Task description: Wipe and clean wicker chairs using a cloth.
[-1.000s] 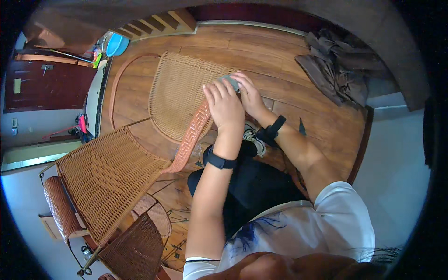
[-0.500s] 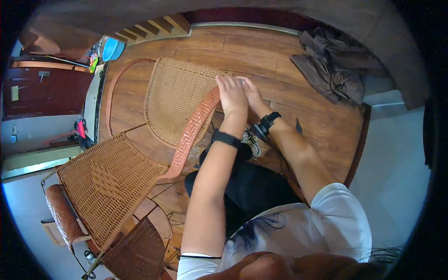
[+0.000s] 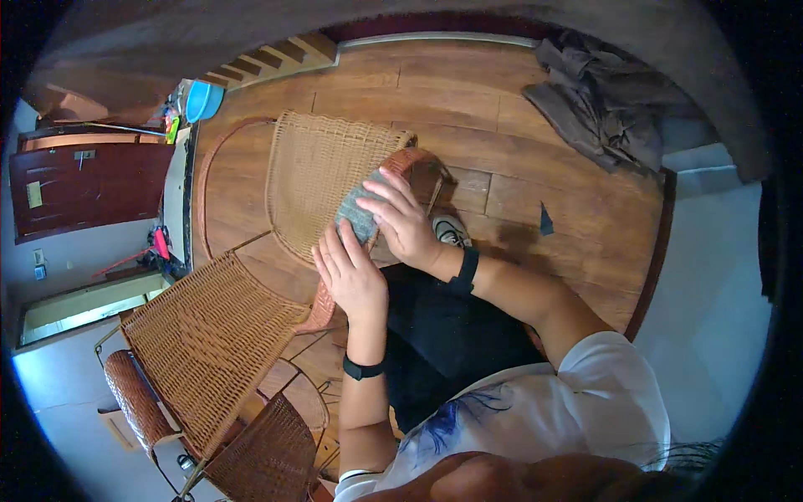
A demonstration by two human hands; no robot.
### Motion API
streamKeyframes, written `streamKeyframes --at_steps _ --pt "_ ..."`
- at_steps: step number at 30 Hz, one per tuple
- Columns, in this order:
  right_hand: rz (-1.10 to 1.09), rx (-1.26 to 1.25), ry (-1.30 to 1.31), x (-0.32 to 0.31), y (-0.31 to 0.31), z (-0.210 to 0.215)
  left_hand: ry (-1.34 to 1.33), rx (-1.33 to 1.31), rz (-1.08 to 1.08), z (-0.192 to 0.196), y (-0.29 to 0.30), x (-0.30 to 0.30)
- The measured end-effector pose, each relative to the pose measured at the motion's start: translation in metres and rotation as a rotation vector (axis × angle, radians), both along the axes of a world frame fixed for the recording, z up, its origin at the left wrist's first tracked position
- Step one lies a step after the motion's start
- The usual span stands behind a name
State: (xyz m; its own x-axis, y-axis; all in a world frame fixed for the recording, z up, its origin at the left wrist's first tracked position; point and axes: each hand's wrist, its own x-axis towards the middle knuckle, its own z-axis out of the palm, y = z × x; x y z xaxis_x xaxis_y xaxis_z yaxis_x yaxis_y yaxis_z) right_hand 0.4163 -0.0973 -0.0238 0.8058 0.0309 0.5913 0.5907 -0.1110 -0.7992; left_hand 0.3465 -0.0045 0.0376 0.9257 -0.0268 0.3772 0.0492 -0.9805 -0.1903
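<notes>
A grey cloth point(image 3: 358, 211) lies wrapped over the woven reddish-brown armrest point(image 3: 321, 311) of a wicker chair. My left hand point(image 3: 351, 274) grips its near end, with the fingers bent over the armrest. My right hand point(image 3: 406, 222) holds the cloth a little farther along, fingers laid across it. Both thumbs are largely hidden. The tan woven chair seat point(image 3: 314, 180) spreads to the left of my hands. Nearer and further left is the woven backrest point(image 3: 213, 335).
A dark brown woven piece point(image 3: 263, 448) and a rolled headrest point(image 3: 142, 397) are at the lower left. Dark fabric point(image 3: 598, 109) lies heaped at the far right on the wooden floor. A blue basin point(image 3: 203, 101) stands at the far left. A small dark scrap point(image 3: 546, 219) lies on the floor.
Both hands have come back from the armrest's far end toward me, and now sit spread apart along its middle. The grey cloth has come into view beneath them.
</notes>
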Motion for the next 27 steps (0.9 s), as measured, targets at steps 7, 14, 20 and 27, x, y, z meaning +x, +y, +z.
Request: streamKeyframes --at_steps 7,14,20,27 --pt "-0.031 0.055 0.022 0.024 -0.004 -0.019 0.014 0.104 -0.011 0.000 -0.020 0.034" --pt "-0.038 0.206 0.188 0.051 -0.016 -0.055 0.123 0.270 -0.011 -0.021 -0.046 0.081" --pt "0.157 0.438 0.474 0.069 -0.025 -0.099 0.404 0.458 0.028 -0.039 -0.069 0.110" --pt "-0.042 -0.078 0.186 0.040 -0.039 -0.067 0.242 0.350 -0.061 -0.026 -0.049 0.086"
